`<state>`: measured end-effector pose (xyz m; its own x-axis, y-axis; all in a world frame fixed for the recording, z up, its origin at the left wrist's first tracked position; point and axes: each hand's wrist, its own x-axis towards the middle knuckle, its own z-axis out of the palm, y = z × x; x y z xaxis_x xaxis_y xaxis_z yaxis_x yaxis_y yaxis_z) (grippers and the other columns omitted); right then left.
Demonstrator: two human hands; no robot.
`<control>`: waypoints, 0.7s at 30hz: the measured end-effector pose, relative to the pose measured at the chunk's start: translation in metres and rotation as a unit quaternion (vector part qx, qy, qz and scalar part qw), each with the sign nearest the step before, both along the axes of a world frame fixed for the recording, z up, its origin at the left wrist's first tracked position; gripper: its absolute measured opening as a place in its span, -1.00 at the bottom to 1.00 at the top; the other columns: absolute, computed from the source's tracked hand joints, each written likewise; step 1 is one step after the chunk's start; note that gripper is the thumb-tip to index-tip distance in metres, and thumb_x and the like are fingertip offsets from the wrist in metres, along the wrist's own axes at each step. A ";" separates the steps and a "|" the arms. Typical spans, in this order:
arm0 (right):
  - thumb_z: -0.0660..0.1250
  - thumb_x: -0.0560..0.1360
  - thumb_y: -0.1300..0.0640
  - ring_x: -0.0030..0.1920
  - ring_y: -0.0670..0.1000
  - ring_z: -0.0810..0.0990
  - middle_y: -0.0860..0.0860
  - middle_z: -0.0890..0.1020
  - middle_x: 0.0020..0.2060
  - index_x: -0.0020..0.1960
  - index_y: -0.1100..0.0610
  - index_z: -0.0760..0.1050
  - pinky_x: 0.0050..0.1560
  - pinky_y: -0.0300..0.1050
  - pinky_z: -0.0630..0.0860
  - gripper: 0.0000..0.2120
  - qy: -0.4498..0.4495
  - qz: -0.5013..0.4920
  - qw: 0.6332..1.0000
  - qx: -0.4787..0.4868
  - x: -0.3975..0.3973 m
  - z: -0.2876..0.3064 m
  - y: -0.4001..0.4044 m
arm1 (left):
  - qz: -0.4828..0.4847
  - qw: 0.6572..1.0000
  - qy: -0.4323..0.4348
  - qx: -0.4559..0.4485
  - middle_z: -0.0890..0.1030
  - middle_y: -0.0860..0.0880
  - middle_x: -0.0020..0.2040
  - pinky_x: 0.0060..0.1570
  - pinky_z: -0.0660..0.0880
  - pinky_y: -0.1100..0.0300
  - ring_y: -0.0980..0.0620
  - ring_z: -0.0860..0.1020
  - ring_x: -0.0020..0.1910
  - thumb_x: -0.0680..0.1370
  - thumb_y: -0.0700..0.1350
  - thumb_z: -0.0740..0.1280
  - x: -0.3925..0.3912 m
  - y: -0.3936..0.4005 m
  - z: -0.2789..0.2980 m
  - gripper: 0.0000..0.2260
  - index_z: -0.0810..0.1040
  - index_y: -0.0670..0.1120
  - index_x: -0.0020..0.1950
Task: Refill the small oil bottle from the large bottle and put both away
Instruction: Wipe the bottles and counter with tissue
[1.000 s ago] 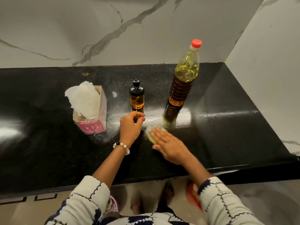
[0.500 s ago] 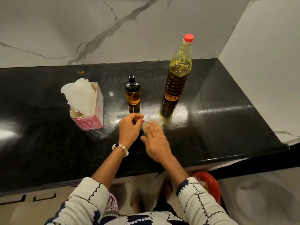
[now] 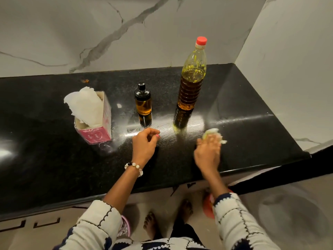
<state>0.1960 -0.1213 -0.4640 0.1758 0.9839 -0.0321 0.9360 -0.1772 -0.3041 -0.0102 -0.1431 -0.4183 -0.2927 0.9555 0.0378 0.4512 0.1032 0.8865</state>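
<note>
The black counter (image 3: pixel 54 159) fills the middle of the frame, with a smeared, shiny patch at centre just in front of the two bottles. That patch has been worked over: half a second ago the right hand was flat on it at centre, close by the left hand; now it has swept out to the right of centre, so the wiping stroke is running across the counter.

The large bottle (image 3: pixel 191 83) stands upright right of centre, red cap on, about two-thirds full. The tissue box (image 3: pixel 93 120) sits left of centre, a sheet poking out of its top. The small bottle (image 3: pixel 143 101) stands upright at centre, black top on, oil inside, well apart from the large one; neither has shifted.

The right hand (image 3: pixel 208 152) is blurred, pressed palm-down on a crumpled, oil-yellowed tissue (image 3: pixel 214 135), its fingers spread over the wad more than clenched. The left hand (image 3: pixel 145 144) rests just in front of the small bottle, fingers loosely curled, holding nothing that I can see.

My judgement: with both bottles capped, the pouring is done and this is spill cleanup; putting both away remains.
</note>
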 end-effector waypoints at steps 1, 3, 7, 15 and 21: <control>-0.21 0.63 -0.03 0.53 0.28 0.01 0.33 0.09 0.49 0.49 0.38 0.07 0.52 0.13 -0.08 -0.40 0.016 0.050 0.998 0.016 -0.025 0.000 -0.012 | 0.005 1.000 -0.001 0.002 0.63 0.12 -0.24 -0.04 0.59 0.16 0.17 0.62 -0.18 0.51 -0.21 0.40 0.000 -0.001 0.000 -0.90 0.64 -0.03 -0.03; -0.21 0.59 -0.06 0.52 0.27 0.02 0.31 0.12 0.48 0.48 0.37 0.14 0.52 0.19 -0.05 -0.35 0.025 0.195 0.980 0.042 -0.072 -0.006 -0.036 | 0.026 1.000 -0.001 0.012 0.65 0.08 -0.21 -0.05 0.59 0.11 0.13 0.63 -0.16 0.50 -0.20 0.40 -0.001 -0.001 0.001 -0.90 0.64 -0.02 -0.02; -0.05 0.58 -0.05 0.51 0.23 0.13 0.25 0.31 0.44 0.46 0.27 0.28 0.50 0.18 0.07 -0.43 0.034 0.481 0.876 0.018 -0.110 -0.009 -0.065 | 0.072 0.997 -0.016 0.022 0.65 0.09 -0.21 -0.06 0.59 0.14 0.19 0.61 -0.19 0.51 -0.19 0.40 -0.003 0.000 0.007 -0.90 0.65 -0.05 -0.01; 0.07 0.62 0.06 0.52 -0.02 0.08 0.06 0.24 0.49 0.49 0.19 0.21 0.52 0.01 0.08 -0.53 0.062 0.338 0.938 0.036 0.048 -0.003 -0.009 | 0.067 0.997 -0.041 0.005 0.68 0.01 -0.18 0.01 0.60 0.04 0.09 0.65 -0.13 0.52 -0.19 0.39 0.015 -0.005 0.004 -0.89 0.63 -0.01 0.00; -0.03 0.66 0.07 0.55 0.16 -0.05 0.23 0.06 0.53 0.53 0.31 0.00 0.53 0.01 -0.14 -0.48 0.030 -0.023 0.999 0.033 0.040 -0.002 -0.008 | 0.065 0.996 -0.053 0.000 0.67 0.05 -0.19 -0.01 0.61 0.09 0.15 0.65 -0.15 0.52 -0.21 0.38 0.034 -0.014 0.007 -0.89 0.63 -0.04 -0.01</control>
